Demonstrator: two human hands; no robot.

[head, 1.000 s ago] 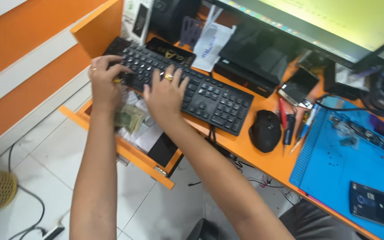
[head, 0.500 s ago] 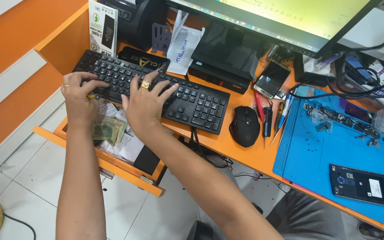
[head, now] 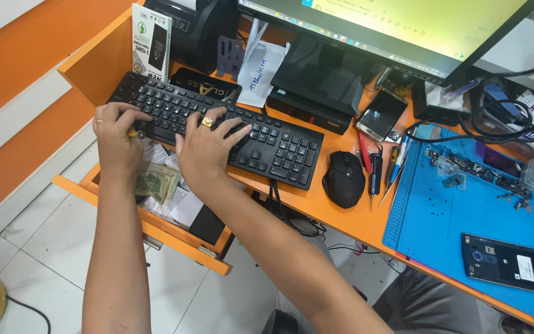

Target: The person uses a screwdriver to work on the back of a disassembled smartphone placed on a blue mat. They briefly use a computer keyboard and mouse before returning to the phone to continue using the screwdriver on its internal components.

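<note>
— Two hands on the black keyboard [head: 217,127], then?

— Both of yours, yes. Your left hand [head: 114,135] sits at the keyboard's near left edge, fingers curled in, and something small and yellow shows between the thumb and forefinger; you can't tell from here what it is.

— And the right?

— Your right hand [head: 208,145] lies flat on the middle keys, fingers spread loose and gripping nothing, a gold ring on one finger.

— Where does the keyboard lie in the frame?

— Left of centre, slanting down toward the right on the orange desk [head: 335,213]. Below your wrists, an orange drawer [head: 156,232] stands pulled out, with folded banknotes [head: 154,182] and paper slips inside.

— What's beside the keyboard?

— A black mouse [head: 343,179] just right of it, then a few pens [head: 375,170]. Further right a blue work mat [head: 465,210] carries a dark phone [head: 507,263] at lower right. A monitor [head: 390,28] fills the upper right.
</note>
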